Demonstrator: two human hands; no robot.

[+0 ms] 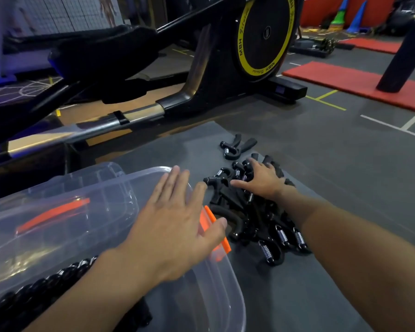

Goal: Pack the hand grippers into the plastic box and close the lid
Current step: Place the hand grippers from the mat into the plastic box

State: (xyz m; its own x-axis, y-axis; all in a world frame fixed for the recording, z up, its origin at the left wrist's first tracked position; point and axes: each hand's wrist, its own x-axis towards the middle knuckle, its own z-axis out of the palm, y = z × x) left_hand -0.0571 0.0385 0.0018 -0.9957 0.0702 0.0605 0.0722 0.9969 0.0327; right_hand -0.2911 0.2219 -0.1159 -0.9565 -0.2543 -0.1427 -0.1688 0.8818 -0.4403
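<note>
Lying at the left: clear rectangular plastic box (235,295), open-topped, with a row of black spring hand grippers (34,286) inside at its near-left. Left hand (175,224): over the box's right rim by an orange clip (216,233), grip apart, fingers straight, holding nothing. Heap of black hand grippers (256,221): on the grey floor mat (333,188), just right of the box. Right hand (264,182): resting on the heap, fingers bent; whether its grip has closed cannot be told.

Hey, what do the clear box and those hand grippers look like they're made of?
Clear box: transparent glossy plastic, see-through walls with glare; orange latch looks opaque plastic. Hand grippers: matte black handles, possibly foam or rubber; shiny coiled springs, likely metal.
</note>
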